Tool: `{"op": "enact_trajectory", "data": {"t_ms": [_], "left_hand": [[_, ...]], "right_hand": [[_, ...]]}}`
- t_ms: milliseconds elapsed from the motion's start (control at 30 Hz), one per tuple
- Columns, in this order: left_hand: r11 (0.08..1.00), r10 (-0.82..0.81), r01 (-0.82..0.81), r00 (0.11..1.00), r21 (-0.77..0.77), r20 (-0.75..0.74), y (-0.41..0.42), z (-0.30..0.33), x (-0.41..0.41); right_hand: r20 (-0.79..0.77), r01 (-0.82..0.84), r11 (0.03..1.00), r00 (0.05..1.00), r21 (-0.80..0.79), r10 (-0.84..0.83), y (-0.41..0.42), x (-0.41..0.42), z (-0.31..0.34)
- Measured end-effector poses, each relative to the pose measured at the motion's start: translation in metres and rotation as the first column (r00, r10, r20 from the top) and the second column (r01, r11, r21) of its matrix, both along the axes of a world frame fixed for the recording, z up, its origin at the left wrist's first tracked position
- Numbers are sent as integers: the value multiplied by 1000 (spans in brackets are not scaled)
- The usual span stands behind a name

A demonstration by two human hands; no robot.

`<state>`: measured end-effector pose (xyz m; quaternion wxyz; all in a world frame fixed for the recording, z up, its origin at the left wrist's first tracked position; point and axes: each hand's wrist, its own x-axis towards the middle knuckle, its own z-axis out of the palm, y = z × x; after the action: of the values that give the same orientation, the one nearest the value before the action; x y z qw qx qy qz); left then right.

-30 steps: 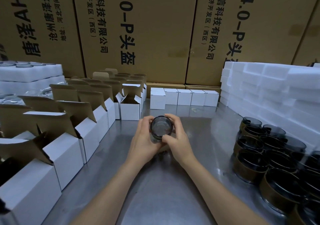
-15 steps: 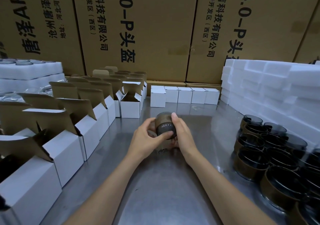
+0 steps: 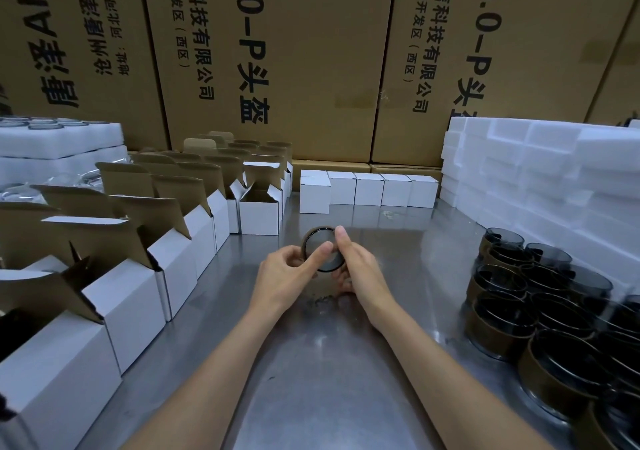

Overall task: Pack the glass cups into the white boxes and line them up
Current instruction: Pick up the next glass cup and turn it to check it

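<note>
Both hands hold one dark glass cup (image 3: 319, 246) with a brown band just above the middle of the steel table (image 3: 329, 363). My left hand (image 3: 285, 278) pinches its near rim with the thumb. My right hand (image 3: 360, 273) grips its right side, one finger over the top edge. Open white boxes (image 3: 259, 216) with raised brown flaps run along the left. A row of closed white boxes (image 3: 369, 190) stands at the back. Several more dark glass cups (image 3: 519, 294) are clustered at the right.
White foam blocks (image 3: 540, 179) are stacked at the back right. Foam trays (image 3: 59, 145) with clear glasses lie at the far left. Large brown cartons (image 3: 277, 51) wall off the back of the table.
The cup has turned in my hands from facing me to tilting away, and my hands have shifted a little forward. The left thumb now lies across the rim.
</note>
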<state>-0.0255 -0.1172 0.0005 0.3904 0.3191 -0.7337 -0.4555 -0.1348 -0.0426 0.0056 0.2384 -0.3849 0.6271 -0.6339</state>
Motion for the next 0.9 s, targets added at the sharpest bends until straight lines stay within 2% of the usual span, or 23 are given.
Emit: {"op": "enact_trajectory", "data": {"t_ms": [267,433,633,767,900], "left_hand": [[996,-58,55,997,-73,-50,-3,-2,0],[993,-71,63,995,-102,-71,-2,-2,0],[983,-111,100,992,-152,-64,-4,-5,1],[975,-49,44,999,-216,-16,-4,-8,0],[891,1,27,998,-454,61,-2,-8,-1]], "right_hand": [[90,-118,984,987,-137,131,2,1,0],[59,-119,982,990,-146,129,2,1,0],[77,-189,971,976,-150,202,1,0,-2],[-22,-88,986,996,-138,86,-3,-1,-9],[-267,20,991,962,-133,-55,-4,-1,-12]]}}
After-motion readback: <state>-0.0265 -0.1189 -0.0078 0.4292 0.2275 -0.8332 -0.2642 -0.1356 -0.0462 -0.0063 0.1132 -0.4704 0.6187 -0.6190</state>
